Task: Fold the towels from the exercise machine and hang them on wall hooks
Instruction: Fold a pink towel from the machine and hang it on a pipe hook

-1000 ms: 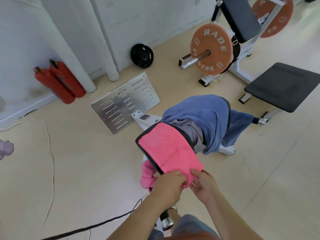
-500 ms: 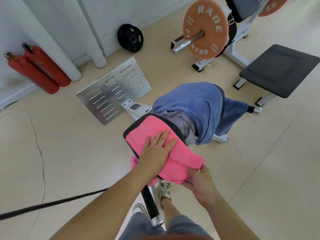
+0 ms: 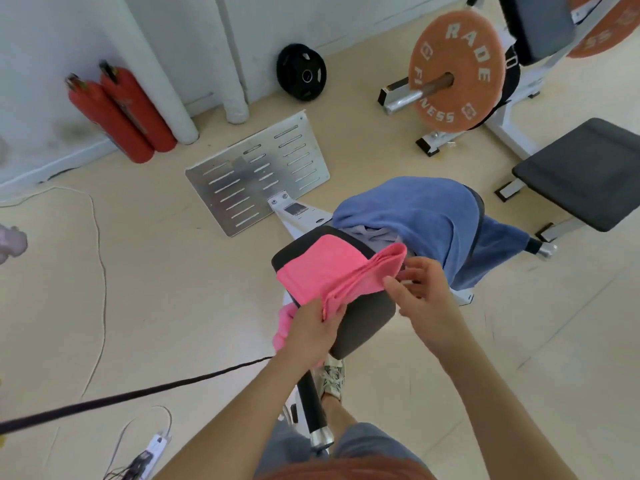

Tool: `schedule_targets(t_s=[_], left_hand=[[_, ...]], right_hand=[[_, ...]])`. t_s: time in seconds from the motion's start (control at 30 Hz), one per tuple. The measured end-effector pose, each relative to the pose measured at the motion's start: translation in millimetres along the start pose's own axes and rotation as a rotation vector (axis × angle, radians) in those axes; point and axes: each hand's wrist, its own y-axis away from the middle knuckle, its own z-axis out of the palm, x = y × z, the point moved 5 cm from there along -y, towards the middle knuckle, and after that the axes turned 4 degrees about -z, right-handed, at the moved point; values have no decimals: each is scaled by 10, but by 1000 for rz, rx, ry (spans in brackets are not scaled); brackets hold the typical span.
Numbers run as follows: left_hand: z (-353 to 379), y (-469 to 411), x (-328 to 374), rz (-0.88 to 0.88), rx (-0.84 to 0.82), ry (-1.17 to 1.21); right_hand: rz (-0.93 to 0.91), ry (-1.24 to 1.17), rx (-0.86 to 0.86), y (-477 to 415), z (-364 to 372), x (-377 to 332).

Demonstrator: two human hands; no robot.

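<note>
Extinguishers point(image 3: 121, 112), two red metal cylinders, leaned against the wall. The left hand point(image 3: 313, 332) gripped the near end of the folded pink terry towel point(image 3: 325, 268) lying on the dark padded seat point(image 3: 363, 320). The right hand point(image 3: 420, 289) touched the towel's fold, fingers loosely curled; whether it pinched was unclear. A blue towel point(image 3: 415, 216) lay draped just beyond.

Two hands point(image 3: 311, 327) point(image 3: 424, 294), two red extinguishers point(image 3: 107, 123) point(image 3: 138, 109)

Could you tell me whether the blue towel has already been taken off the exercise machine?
No, the blue towel lies draped over the machine, just behind the pink towel.
</note>
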Motion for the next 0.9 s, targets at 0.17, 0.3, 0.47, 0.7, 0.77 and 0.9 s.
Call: schedule_targets(t_s=[0.17,0.3,0.47,0.7,0.77,0.9], left_hand=[[-49,27,-24,-72,-64,123],[-120,29,-38,-102,-92,147],[-227,2,48,-152,-128,227],[-304,-68,-90,-347,-58,727],[-339,-49,-149,-378,-52,887],[-596,-168,-207,-371,83,939]], right_hand=[[11,291,-317,-478,81,114],[105,309,-436,-759,305,203],[-33,425,-376,-840,488,148],[-108,642,-412,-855,727,160],[-196,779,-422,-855,804,132],[-303,1014,-371,-811,927,163]])
